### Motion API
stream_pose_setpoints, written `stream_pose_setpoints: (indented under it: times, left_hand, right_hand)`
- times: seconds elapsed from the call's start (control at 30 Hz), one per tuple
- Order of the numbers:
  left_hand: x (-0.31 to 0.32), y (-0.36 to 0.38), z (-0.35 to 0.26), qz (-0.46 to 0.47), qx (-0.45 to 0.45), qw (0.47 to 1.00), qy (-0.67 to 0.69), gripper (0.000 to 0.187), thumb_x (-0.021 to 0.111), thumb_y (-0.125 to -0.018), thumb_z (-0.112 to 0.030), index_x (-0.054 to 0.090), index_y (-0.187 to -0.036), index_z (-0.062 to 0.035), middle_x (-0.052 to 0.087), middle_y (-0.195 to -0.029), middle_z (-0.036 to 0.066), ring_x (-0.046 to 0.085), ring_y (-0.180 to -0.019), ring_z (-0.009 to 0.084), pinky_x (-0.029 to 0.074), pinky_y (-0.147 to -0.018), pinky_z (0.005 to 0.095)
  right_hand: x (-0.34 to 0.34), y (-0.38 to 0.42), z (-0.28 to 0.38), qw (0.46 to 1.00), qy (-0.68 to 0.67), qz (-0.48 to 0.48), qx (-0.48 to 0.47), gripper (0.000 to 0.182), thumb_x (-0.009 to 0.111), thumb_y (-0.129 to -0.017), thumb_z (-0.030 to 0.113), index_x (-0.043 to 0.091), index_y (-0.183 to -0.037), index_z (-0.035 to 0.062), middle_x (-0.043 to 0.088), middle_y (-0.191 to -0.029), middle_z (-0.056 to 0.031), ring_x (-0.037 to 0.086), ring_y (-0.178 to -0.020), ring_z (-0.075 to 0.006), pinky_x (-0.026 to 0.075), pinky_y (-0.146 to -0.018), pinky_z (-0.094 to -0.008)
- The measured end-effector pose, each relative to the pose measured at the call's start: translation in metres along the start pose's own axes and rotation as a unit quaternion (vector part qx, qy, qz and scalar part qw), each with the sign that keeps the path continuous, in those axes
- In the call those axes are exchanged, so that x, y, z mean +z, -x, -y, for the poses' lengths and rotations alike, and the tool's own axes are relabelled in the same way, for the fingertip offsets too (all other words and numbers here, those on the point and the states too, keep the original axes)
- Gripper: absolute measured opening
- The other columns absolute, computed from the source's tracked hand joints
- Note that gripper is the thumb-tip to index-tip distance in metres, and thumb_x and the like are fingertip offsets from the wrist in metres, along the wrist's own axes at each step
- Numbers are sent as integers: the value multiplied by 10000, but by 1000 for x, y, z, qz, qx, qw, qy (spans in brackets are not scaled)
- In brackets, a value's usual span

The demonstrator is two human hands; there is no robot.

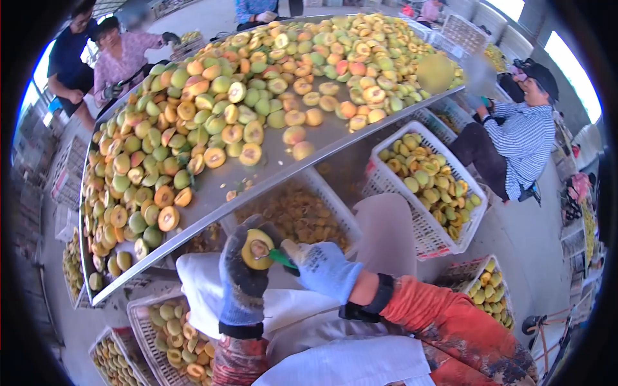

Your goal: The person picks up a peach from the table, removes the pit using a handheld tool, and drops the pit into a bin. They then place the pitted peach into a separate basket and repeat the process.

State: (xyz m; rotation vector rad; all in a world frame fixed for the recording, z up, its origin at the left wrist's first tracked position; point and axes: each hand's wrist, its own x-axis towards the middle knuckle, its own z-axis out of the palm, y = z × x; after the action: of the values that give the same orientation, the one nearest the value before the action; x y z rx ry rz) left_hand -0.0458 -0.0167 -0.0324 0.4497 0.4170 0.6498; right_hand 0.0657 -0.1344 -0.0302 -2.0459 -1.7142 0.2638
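Note:
My left hand (241, 283), in a blue and grey work glove, is closed around a halved apricot (257, 249). The cut face is turned up and the brown pit shows in its middle. My right hand (325, 267), also gloved, grips a small green-handled tool (283, 259) whose tip meets the fruit's edge beside the pit; its blade is too hidden to tell the kind. Both hands are above my lap, just below the table's near edge. Behind them is a crate (335, 209) holding brown pits.
A metal table (270, 154) with a raised rim bears a large heap of halved fruit (161, 141). White crates of fruit stand at right (428, 241) and lower left (145, 331). A person in a striped shirt (524, 138) sits at right; other people are beyond the table.

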Motion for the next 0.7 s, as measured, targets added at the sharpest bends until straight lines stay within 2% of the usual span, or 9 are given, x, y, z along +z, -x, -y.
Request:
stream_pose_setpoints:
  times: [0.17, 0.27, 0.3, 0.4, 0.47, 0.5, 0.53, 0.6, 0.7]
  left_hand:
    - [27, 26, 3, -45, 221, 958, -179, 273, 520, -869, -144, 545, -1080, 27, 603, -1053, 156, 601, -937, 257, 496, -823, 366]
    - [17, 26, -1, -33, 403, 764, -503, 273, 503, -878, -143, 537, -1094, 21, 594, -1072, 161, 594, -948, 242, 475, -842, 361]
    - [15, 25, -2, -33, 403, 762, -506, 273, 503, -878, -143, 537, -1094, 21, 594, -1072, 161, 594, -948, 242, 475, -842, 361]
    - [14, 14, -5, -40, 281, 908, -309, 280, 494, -871, -111, 522, -1119, 17, 587, -1076, 148, 577, -990, 239, 461, -864, 350]
    - [8, 9, -8, -47, 167, 951, -254, 323, 445, -907, -175, 496, -1149, 33, 561, -1055, 137, 578, -962, 234, 485, -814, 337]
    - [-11, 1, -3, -35, 211, 860, -462, 339, 479, -889, -174, 485, -1167, 21, 573, -1035, 138, 575, -977, 248, 479, -826, 332]
    - [-11, 5, -6, -37, 212, 861, -461, 339, 479, -889, -174, 485, -1167, 21, 573, -1035, 138, 575, -977, 248, 479, -826, 332]
    - [-6, 18, -12, 34, 335, 633, -697, 312, 492, -884, -146, 506, -1156, 6, 586, -1018, 142, 574, -981, 254, 472, -830, 323]
    - [15, 26, -8, -48, 343, 657, -669, 280, 493, -895, -121, 522, -1141, 8, 593, -1031, 139, 580, -940, 233, 473, -817, 320]
  right_hand:
    - [25, 15, 31, 992, -97, -58, -58, 376, 561, -798, 216, 487, -1090, -8, 596, -744, -179, 603, -631, -329, 468, -551, -432]
    - [22, 16, 44, 980, -197, -13, 1, 397, 581, -797, 241, 480, -1090, -7, 589, -789, -197, 601, -697, -339, 476, -603, -435]
    - [14, 6, 40, 966, -258, 3, -23, 408, 591, -793, 251, 475, -1089, -4, 590, -781, -202, 603, -705, -343, 478, -613, -433]
    - [2, -10, 25, 940, -321, 109, 36, 476, 630, -773, 258, 459, -1146, 15, 557, -947, -223, 573, -863, -369, 463, -753, -404]
    - [-4, -13, 19, 978, -160, 123, 57, 474, 622, -773, 279, 462, -1119, -3, 590, -790, -212, 603, -740, -370, 478, -650, -418]
    - [-9, -14, 15, 988, -94, 113, 55, 447, 611, -774, 287, 471, -1079, -9, 592, -672, -185, 604, -633, -366, 471, -567, -433]
    - [-9, -13, 14, 988, -93, 115, 54, 447, 611, -774, 287, 471, -1079, -9, 592, -672, -185, 604, -633, -366, 471, -567, -433]
    - [-6, -6, 14, 992, -54, 110, 18, 422, 603, -778, 271, 478, -1072, -5, 596, -683, -179, 610, -641, -354, 471, -565, -433]
    - [13, -2, 32, 980, -196, 20, -42, 441, 626, -767, 243, 477, -1107, 5, 596, -686, -169, 595, -597, -345, 483, -571, -415]
